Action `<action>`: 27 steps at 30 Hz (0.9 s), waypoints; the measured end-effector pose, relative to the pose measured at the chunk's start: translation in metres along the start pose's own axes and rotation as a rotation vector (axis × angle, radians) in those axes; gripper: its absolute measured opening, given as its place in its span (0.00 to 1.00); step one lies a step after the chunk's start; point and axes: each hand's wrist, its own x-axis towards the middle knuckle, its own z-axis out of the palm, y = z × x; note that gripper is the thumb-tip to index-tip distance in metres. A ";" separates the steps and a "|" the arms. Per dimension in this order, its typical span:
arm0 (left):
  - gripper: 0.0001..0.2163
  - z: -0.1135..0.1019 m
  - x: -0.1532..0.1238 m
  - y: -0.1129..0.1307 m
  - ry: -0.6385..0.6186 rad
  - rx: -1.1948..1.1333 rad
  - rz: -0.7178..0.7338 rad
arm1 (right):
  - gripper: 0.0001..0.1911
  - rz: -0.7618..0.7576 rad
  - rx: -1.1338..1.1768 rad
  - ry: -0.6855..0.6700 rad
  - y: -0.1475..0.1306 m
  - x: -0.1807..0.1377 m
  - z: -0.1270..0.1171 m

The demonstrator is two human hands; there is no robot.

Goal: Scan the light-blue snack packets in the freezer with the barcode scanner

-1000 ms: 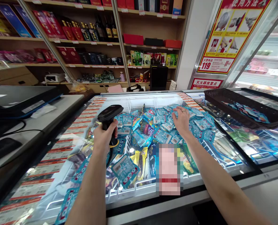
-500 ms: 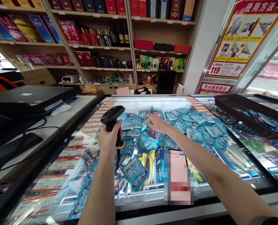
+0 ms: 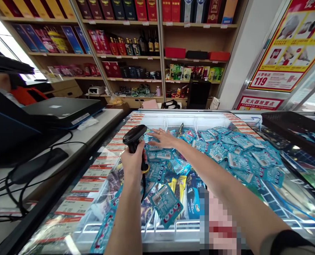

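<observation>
My left hand (image 3: 132, 158) is closed round the grip of a black handheld barcode scanner (image 3: 135, 134), its head tilted up and its cable hanging below. To its right, my right hand (image 3: 161, 138) stretches its fingers out, palm down, over small blue snack packets (image 3: 157, 154) just beyond the scanner. I cannot tell whether it touches them. One blue packet (image 3: 166, 205) with a barcode lies nearer to me. A larger spread of the same packets (image 3: 238, 161) covers the right side of the glass-topped freezer (image 3: 178, 116). Below my right forearm is a phone (image 3: 221, 216), mostly blurred out.
On the left counter (image 3: 100, 129) stand a dark flat device (image 3: 64, 108) and a tangle of black cables (image 3: 50, 148). A dark brown tray (image 3: 287, 124) holding packets sits at right. Price labels (image 3: 93, 179) line the freezer's left edge. Shelves of boxes and bottles (image 3: 131, 47) rise behind.
My right hand has moved left, closer to the scanner, over the left packets. The view has swung slightly left. My left hand keeps its hold on the scanner.
</observation>
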 end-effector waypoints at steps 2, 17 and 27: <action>0.15 0.000 0.000 0.000 -0.011 0.004 0.021 | 0.40 -0.003 -0.027 -0.067 -0.004 0.010 0.005; 0.17 0.007 -0.006 -0.007 -0.098 0.047 0.009 | 0.45 0.431 -0.056 0.176 0.011 -0.056 0.016; 0.18 0.026 -0.016 -0.014 -0.279 0.262 0.106 | 0.43 0.562 0.171 0.288 0.038 -0.117 -0.009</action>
